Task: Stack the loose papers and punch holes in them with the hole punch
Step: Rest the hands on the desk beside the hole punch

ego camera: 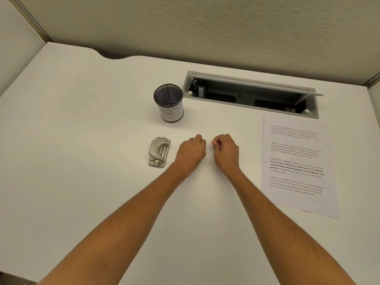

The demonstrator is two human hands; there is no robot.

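A grey metal hole punch (pixel 158 152) lies on the white desk (pixel 82 161), just left of my left hand (pixel 192 150). Printed paper (pixel 298 165) lies flat at the right of the desk, with two small punched marks near its left edge; I cannot tell how many sheets it is. My left hand rests on the desk with its fingers curled under and nothing in it. My right hand (pixel 225 150) sits beside it, a hand's width left of the paper, fingers curled and empty too.
A black mesh pen cup (pixel 168 102) with a white label stands behind the punch. An open cable hatch (pixel 250 95) is sunk into the desk at the back right. Partition walls close the desk at the back and sides.
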